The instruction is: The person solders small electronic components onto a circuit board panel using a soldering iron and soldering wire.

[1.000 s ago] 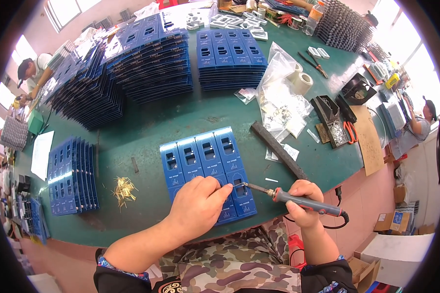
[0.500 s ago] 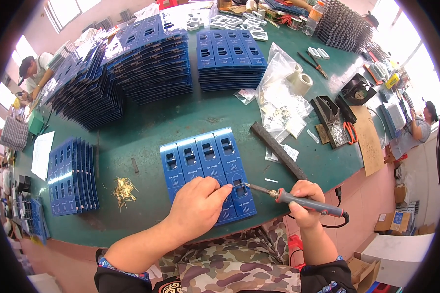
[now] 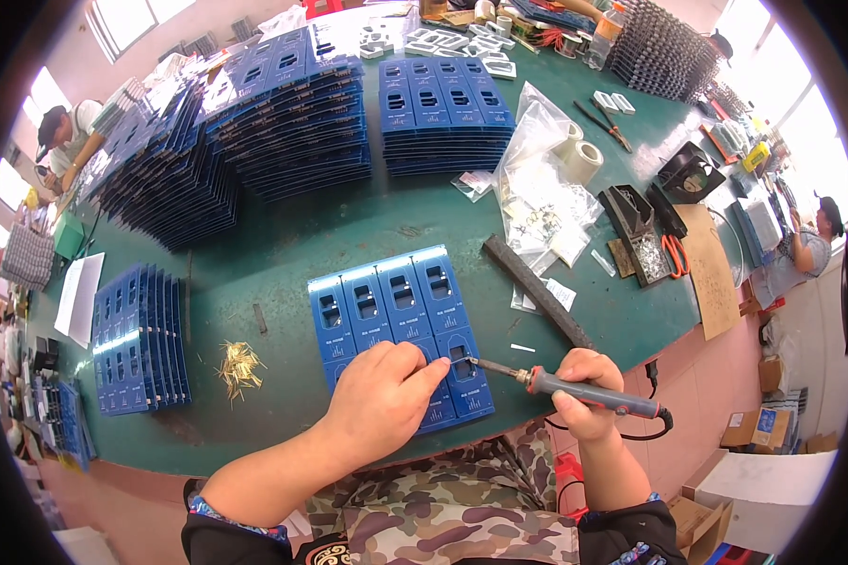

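A blue circuit board panel (image 3: 413, 327) with rectangular cutouts lies flat on the table in front of me. My left hand (image 3: 377, 391) rests over its near part, thumb and index finger pinched beside a cutout at the lower right. What those fingertips hold is too small to make out. My right hand (image 3: 589, 395) grips the dark grey handle of a soldering iron (image 3: 631, 405). The iron points left, its tip at that same cutout close to my left fingertips. Left of the panel sits a small heap of thin gold-coloured pins (image 3: 240, 369).
Tall stacks of blue panels (image 3: 292, 127) stand at the back, with a smaller upright group (image 3: 141, 344) at left. A dark bar (image 3: 537, 292) lies right of the panel, near a plastic bag (image 3: 542, 202) and an open parts box (image 3: 643, 240). Other people sit at both sides.
The iron's tip has shifted very slightly left and down at the cutout. My left hand stays nearly still. The white paper at far left has moved a little, its edge lifted.
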### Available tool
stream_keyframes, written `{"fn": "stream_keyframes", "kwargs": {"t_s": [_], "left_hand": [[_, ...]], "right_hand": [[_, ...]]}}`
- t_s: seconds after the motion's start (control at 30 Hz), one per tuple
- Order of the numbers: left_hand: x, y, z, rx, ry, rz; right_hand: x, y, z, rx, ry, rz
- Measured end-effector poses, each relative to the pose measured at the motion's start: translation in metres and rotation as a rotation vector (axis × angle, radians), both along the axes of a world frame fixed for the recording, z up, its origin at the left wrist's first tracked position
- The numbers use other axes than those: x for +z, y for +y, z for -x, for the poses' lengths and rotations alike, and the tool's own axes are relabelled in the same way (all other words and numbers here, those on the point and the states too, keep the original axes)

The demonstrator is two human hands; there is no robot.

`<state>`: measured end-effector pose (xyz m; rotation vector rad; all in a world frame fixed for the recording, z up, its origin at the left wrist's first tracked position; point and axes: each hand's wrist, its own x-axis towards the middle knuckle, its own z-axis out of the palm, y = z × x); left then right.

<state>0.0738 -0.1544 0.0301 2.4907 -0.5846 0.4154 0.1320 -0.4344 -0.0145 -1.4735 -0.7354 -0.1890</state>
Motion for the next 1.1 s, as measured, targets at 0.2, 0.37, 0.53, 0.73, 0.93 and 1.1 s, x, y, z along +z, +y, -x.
{"fn": "stream_keyframes", "kwargs": {"t_s": [0.2,0.37,0.53,0.73,0.93,1.1], "left_hand": [[0.0003,0.0000,0.0000,-0.003,-0.002,-0.004],[0.0008,-0.0006,-0.0003,-0.006,-0.005,-0.004],[0.0002,-0.0003,-0.0003,-0.003,0.004,0.009],[-0.0008,0.0002,0.0010,0.007,0.007,0.036],[-0.0006,-0.0002,0.0010,0.009,0.009,0.021],[-0.0005,-0.0003,0.0010,0.010,0.010,0.010]], "right_hand": [[0.0012,0.0000,-0.0008,-0.004,-0.003,0.011],[-0.0001,0.0005,-0.0008,-0.008,-0.017,0.006],[0.0004,0.0010,-0.0003,-0.007,-0.027,0.000],[-0.0009,0.0002,-0.0004,0.000,-0.026,-0.035],[0.0006,0.0003,-0.0004,0.010,-0.027,-0.006],[0.0019,0.0022,-0.0009,0.010,-0.030,0.002]]}}
